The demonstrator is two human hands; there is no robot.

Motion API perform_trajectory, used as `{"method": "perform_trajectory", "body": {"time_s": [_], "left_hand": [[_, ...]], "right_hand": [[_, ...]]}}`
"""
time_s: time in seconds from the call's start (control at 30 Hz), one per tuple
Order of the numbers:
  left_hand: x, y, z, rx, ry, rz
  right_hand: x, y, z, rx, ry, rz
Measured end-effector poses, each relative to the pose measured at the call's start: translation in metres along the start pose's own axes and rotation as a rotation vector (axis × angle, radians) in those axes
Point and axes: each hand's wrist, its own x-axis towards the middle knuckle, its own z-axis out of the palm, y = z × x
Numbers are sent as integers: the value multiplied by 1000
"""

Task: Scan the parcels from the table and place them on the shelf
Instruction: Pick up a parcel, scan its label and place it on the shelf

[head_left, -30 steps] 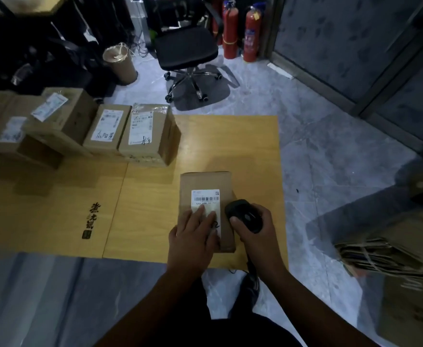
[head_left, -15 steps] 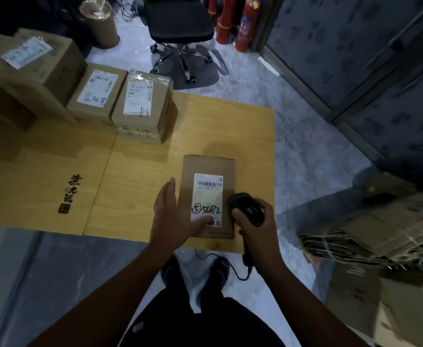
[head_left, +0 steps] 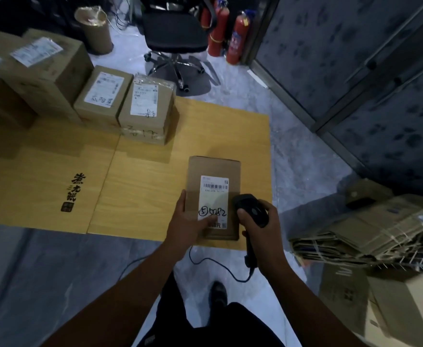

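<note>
A flat brown parcel (head_left: 214,169) with a white barcode label (head_left: 214,187) lies near the front right corner of the wooden table (head_left: 142,191). My left hand (head_left: 187,221) rests against its near left side, fingers straight along the edge and thumb laid across the label. My right hand (head_left: 264,230) grips a black corded scanner (head_left: 251,207) just right of the parcel, its head over the parcel's right edge. More labelled parcels (head_left: 146,108) (head_left: 102,96) (head_left: 45,68) stand at the table's back left.
An office chair (head_left: 174,28), a round bin (head_left: 95,28) and red fire extinguishers (head_left: 238,38) stand beyond the table. Bundled flattened cardboard (head_left: 370,229) and boxes are stacked at my right. The scanner cable (head_left: 220,266) loops over the floor by my feet.
My left hand slid off the top of the label to the parcel's left side, uncovering the barcode. The scanner stayed beside the parcel. My view moved closer and tilted down.
</note>
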Motion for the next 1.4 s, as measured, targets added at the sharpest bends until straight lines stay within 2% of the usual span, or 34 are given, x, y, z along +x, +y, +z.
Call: {"method": "perform_trajectory", "body": {"time_s": [0.13, 0.37, 0.57, 0.8, 0.97, 1.13, 1.4], "left_hand": [[-16, 1, 4, -39, 19, 58], [-71, 8, 31, -99, 196, 207], [-116, 9, 64, -45, 350, 356], [-183, -35, 74, -127, 485, 318], [-217, -71, 52, -120, 571, 326], [-292, -71, 30, -338, 554, 377], [-408, -145, -65, -571, 661, 263]], "right_hand": [[-12, 0, -12, 34, -101, -31], [-38, -2, -55, 116, -230, -112], [-54, 12, -102, 218, -323, -74], [-92, 35, -133, 236, -461, -54], [-122, 50, -125, 197, -547, -44], [-157, 61, -98, 139, -594, -78], [-270, 69, -15, 28, -738, -207]]}}
